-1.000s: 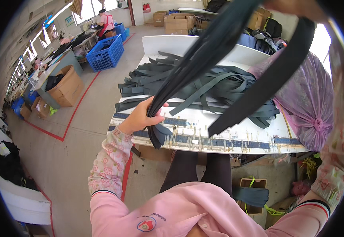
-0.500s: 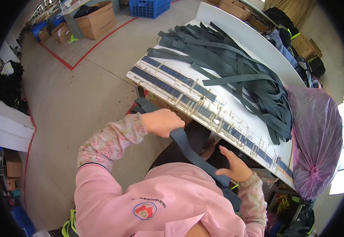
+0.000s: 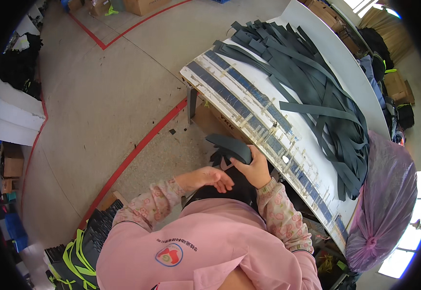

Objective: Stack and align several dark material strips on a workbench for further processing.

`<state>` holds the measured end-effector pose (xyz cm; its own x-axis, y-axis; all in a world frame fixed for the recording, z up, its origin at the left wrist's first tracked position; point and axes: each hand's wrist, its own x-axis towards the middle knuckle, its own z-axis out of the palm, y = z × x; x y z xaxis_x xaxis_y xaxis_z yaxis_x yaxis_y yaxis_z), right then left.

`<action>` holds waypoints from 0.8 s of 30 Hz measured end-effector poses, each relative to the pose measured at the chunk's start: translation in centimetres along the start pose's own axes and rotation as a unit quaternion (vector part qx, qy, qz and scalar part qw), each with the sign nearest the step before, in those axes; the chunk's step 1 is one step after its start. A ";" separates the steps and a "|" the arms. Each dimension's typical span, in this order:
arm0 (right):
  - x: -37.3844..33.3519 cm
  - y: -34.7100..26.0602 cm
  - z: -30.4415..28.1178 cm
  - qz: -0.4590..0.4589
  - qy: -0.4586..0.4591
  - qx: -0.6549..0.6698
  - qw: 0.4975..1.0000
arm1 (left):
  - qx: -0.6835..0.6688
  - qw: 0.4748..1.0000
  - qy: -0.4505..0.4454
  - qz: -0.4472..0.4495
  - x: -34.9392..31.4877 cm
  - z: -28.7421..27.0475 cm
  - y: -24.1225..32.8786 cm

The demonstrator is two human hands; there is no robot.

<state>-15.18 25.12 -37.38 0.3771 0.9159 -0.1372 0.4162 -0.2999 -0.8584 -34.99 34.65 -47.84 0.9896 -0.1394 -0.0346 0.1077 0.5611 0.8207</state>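
Observation:
A dark grey-green webbing strap [image 3: 231,146] is bent over in front of my body, beside the near edge of the table. My right hand [image 3: 255,168] grips it between thumb and fingers, and some of the strap hangs below, partly hidden. Just left of it, my left hand [image 3: 204,179] holds nothing; its fingers are loosely curved and apart. On the white table [image 3: 303,145] lies a long, tangled heap of similar straps [image 3: 312,79].
The table's front edge carries dark blue strips [image 3: 215,89] and worn tape. A tied purple plastic bag [image 3: 384,208] bulges at its right end. Dark bundles with neon yellow ties [image 3: 77,256] stand at lower left. Beneath the table is a cardboard box [image 3: 208,121].
My left hand has let go of the strap and drawn nearer my body. My right hand has moved up and forward and taken hold of it. The view has shifted too.

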 end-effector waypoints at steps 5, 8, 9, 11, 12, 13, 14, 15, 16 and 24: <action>-0.4 -2.7 0.2 -0.001 0.021 0.137 0.990 | -0.399 0.879 0.150 0.212 5.6 0.6 1.1; -1.1 -0.7 0.8 -0.025 0.029 0.066 0.997 | -0.379 0.823 0.236 0.350 7.2 -0.2 6.5; -1.4 -0.4 1.3 -0.028 0.028 0.066 0.997 | -0.378 0.823 0.234 0.355 7.2 -1.4 7.3; -1.7 0.7 2.1 -0.031 -0.004 0.013 0.999 | -0.383 0.786 0.214 0.436 7.4 -3.6 8.7; -1.6 0.6 2.5 -0.062 0.005 0.006 0.998 | -0.349 0.789 0.240 0.446 7.3 -3.4 10.3; -1.4 0.5 2.6 -0.093 0.015 -0.001 0.996 | -0.346 0.790 0.236 0.448 7.4 -3.1 11.2; -0.7 0.3 2.4 -0.098 0.018 -0.002 0.995 | -0.261 0.812 0.282 0.440 7.6 -2.9 11.8; 0.1 -0.5 2.1 -0.130 0.033 0.020 0.991 | -0.174 0.825 0.325 0.428 7.6 -2.5 12.4; 0.7 -1.3 1.8 -0.159 0.051 0.042 0.985 | -0.117 0.833 0.351 0.411 7.8 -1.4 13.3; 2.0 -3.3 0.9 -0.190 0.064 -0.012 0.980 | -0.134 0.827 0.234 0.493 7.8 2.4 18.9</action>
<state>-16.52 28.16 -35.25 0.2919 0.9220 0.2545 0.5659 0.0480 -0.8231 -25.43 42.22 -31.29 0.5308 0.7897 0.3076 -0.8184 0.3833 0.4281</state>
